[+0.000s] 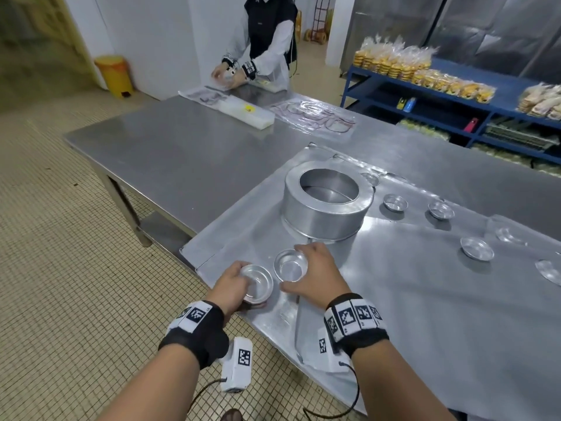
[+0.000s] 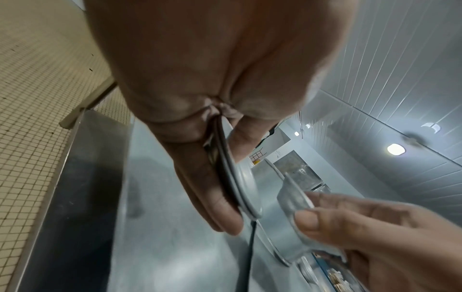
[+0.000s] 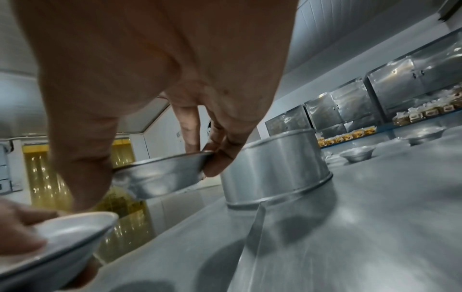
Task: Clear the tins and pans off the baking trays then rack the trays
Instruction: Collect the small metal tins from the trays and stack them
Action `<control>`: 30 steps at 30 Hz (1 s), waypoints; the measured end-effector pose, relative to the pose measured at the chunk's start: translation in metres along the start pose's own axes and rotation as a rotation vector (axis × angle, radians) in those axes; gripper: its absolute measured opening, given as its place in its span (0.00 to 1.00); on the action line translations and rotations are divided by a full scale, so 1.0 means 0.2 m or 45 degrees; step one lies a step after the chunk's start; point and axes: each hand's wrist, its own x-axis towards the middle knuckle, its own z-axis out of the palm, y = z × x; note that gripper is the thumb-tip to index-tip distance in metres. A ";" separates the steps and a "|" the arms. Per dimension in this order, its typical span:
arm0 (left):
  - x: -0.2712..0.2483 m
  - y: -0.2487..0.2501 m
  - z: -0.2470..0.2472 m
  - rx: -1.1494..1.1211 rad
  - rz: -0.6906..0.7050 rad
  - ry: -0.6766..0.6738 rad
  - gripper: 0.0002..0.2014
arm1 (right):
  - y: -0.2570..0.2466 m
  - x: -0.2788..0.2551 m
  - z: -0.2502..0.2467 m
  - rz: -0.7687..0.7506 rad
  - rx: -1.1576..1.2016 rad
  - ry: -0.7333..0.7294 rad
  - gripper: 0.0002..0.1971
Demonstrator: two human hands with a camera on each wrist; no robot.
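Note:
My left hand (image 1: 239, 281) grips a small round tin (image 1: 259, 282) by its rim at the near corner of a flat baking tray (image 1: 243, 226). Just to its right, my right hand (image 1: 309, 268) pinches a second small tin (image 1: 288, 265) between thumb and fingers, held a little above the tray. In the right wrist view this tin (image 3: 162, 175) hangs tilted, with the left hand's tin (image 3: 62, 237) below it. A large round cake pan (image 1: 328, 202) stands upside down behind both hands. Several more small tins (image 1: 394, 202) lie scattered over the right-hand tray (image 1: 425, 299).
The trays lie on a long steel table (image 1: 182, 153) whose near-left edge drops to a tiled floor. Another person (image 1: 267, 41) works at the far end beside plastic bags (image 1: 315, 117). A blue shelf (image 1: 425, 95) with packed bread stands at right, a yellow bin (image 1: 113, 74) far left.

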 end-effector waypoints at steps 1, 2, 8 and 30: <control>0.00 0.01 0.04 -0.023 0.004 0.000 0.09 | 0.00 -0.02 -0.02 -0.022 0.008 0.005 0.44; 0.00 0.01 0.08 -0.047 0.009 0.002 0.06 | 0.01 -0.04 -0.04 -0.037 0.013 0.005 0.45; -0.02 0.03 0.36 -0.076 0.045 -0.182 0.18 | 0.12 -0.17 -0.12 -0.096 0.016 -0.002 0.48; -0.12 -0.12 1.20 0.231 0.226 -0.440 0.17 | 0.70 -0.57 -0.57 0.013 0.006 0.095 0.51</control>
